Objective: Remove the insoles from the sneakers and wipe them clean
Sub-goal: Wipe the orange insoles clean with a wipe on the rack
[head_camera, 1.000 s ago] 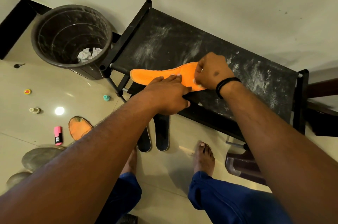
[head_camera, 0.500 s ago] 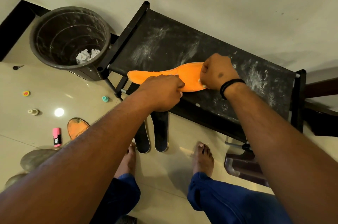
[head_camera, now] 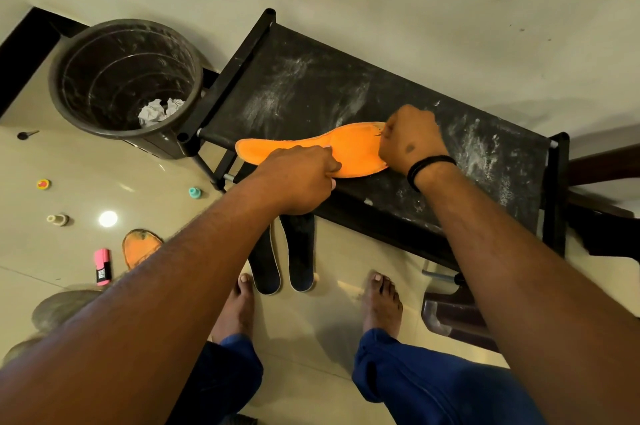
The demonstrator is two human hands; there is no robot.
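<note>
1. The black worktop runs from the upper middle of the frame down to the right. It's streaked with white dust all over, so whatever gets wiped off the insole could get picked right back up if it gets slid around on there.
2. The dark bin in the upper left has some crumpled white paper sitting at the bottom.
3. The orange insole lies flat on the near-left part of the worktop, its narrow end poking out past the left edge with nothing under it. That overhang is the risk imo: push too hard toward the left and it could tip or slide off onto the floor.
4. Two dark insoles lie on the floor at the middle of the frame, partly tucked under the worktop. Another orange insole with a grimy tip is at the lower left, half hidden by the forearm.
5. The left hand presses down on the middle of the insole, fingers mostly straight, pinning it.
6. The right hand is bunched into a fist at the wide end. It's probably clutching a wipe, but I can't actually see one, so I can't tell.
7. A pink highlighter and a few small caps lie scattered on the floor at the left.
</note>
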